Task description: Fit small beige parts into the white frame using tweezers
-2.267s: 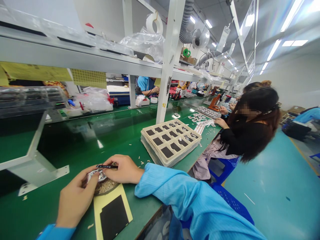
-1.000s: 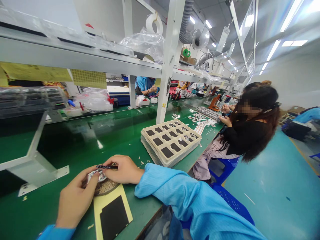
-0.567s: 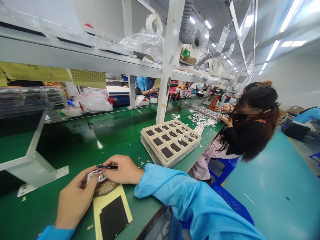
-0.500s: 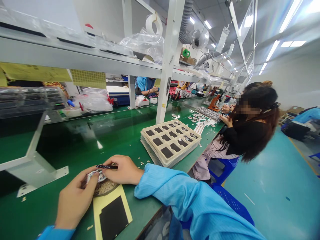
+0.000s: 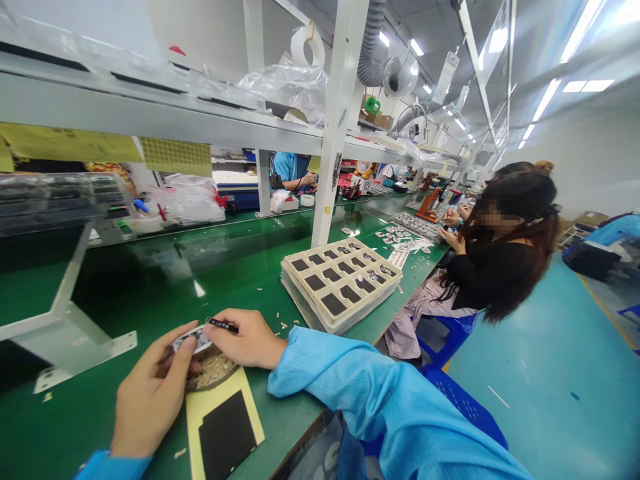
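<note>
While your left hand (image 5: 150,407) pinches a small silver piece (image 5: 193,341), your right hand (image 5: 247,340) pinches a black strip (image 5: 223,325) just beside it.

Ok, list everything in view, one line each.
Workbench: one, green, running ahead from the hands.
Stacked trays: one stack, cream with black pads, ahead on the bench.
Backing sheet: one, yellow with black rectangle, at the bench edge.
Round dish: one, brown, under the hands.
Tape roll: one, white, on the shelf above.
Seated co-worker: one, black top, right of the bench.
Opposite co-worker: one, blue top, across the bench.
Left hand: one, holding a silver piece.
Right hand: one, holding a slim black tool.
</note>
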{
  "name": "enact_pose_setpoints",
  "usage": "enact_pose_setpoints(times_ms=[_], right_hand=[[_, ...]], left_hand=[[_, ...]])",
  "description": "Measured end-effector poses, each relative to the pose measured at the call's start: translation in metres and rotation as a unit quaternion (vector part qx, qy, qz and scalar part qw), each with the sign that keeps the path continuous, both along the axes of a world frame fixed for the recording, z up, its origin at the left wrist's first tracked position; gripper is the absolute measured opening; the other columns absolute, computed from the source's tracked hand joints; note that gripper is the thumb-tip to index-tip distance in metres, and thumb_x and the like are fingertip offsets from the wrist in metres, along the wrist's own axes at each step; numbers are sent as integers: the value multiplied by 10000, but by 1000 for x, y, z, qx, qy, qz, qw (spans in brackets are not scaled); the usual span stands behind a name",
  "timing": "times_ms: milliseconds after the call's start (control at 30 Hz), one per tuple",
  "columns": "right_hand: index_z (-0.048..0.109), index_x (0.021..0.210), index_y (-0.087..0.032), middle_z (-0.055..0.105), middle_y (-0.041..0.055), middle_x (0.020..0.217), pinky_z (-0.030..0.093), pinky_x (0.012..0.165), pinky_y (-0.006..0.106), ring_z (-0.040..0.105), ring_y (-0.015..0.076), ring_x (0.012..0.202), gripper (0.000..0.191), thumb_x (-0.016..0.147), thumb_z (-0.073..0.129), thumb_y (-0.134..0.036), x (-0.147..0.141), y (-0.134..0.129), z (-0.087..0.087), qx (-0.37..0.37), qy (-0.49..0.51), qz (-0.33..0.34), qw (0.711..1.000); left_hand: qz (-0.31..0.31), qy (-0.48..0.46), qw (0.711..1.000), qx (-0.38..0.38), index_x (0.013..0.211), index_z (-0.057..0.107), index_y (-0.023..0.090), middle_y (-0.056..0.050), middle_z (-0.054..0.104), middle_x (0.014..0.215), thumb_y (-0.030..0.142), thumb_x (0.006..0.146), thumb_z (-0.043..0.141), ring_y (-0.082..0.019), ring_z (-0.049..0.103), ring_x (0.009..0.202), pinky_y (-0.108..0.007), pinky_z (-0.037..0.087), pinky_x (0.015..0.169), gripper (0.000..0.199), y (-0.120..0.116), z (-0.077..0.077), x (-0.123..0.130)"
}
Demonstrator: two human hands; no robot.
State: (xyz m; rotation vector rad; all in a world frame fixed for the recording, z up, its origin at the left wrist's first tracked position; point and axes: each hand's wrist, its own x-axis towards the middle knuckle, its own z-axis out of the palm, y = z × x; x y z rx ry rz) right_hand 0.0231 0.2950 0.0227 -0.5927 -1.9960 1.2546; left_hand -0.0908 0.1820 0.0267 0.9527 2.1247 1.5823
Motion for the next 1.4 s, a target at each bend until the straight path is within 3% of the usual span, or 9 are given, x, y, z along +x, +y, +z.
enact_pose_setpoints(times_ms=[133, 433, 833, 1000, 1400], right_hand=[[753, 1030, -220, 735, -19, 892, 502, 728, 213, 659, 138, 803, 263, 917, 628, -422, 1, 0, 2, 6, 13, -13, 1000], [751, 1031, -198, 749, 3, 936, 522, 763, 230, 678, 157, 849, 279, 924, 614, -416, 3, -2, 11, 8, 39, -25, 999], [745, 1005, -211, 724, -16, 865, 508, 708, 218, 645, 140, 783, 279, 919, 625, -448, 2, 0, 8, -2, 23, -26, 999], [741, 983, -209, 704, -23, 832, 497, 690, 212, 628, 132, 752, 271, 910, 629, -445, 3, 0, 8, -8, 28, -21, 999], [739, 1004, -217, 713, -24, 852, 505, 710, 214, 643, 137, 777, 254, 907, 642, -431, 1, 2, 5, -4, 24, -19, 1000]], left_hand=[[3, 8, 1000, -12, 1226, 684, 308, -24, 735, 958, 741, 632, 685, -232, 702, 816, -341, 580, 776, 735, 0, 0, 0], [-31, 8, 999, 23, 1394, 565, 316, 8, 673, 805, 646, 531, 824, -180, 627, 664, -267, 530, 594, 959, 3, -3, 2], [-43, 16, 999, -6, 1286, 634, 256, -27, 694, 816, 689, 573, 786, -229, 658, 754, -307, 526, 648, 848, 3, -7, -3], [-36, 20, 999, -20, 1267, 637, 281, -12, 697, 843, 698, 578, 772, -222, 657, 778, -305, 524, 676, 817, 3, -6, -2], [-43, 22, 999, -8, 1251, 636, 291, 14, 663, 771, 661, 596, 776, -195, 627, 712, -284, 502, 642, 765, 4, -10, -4]])
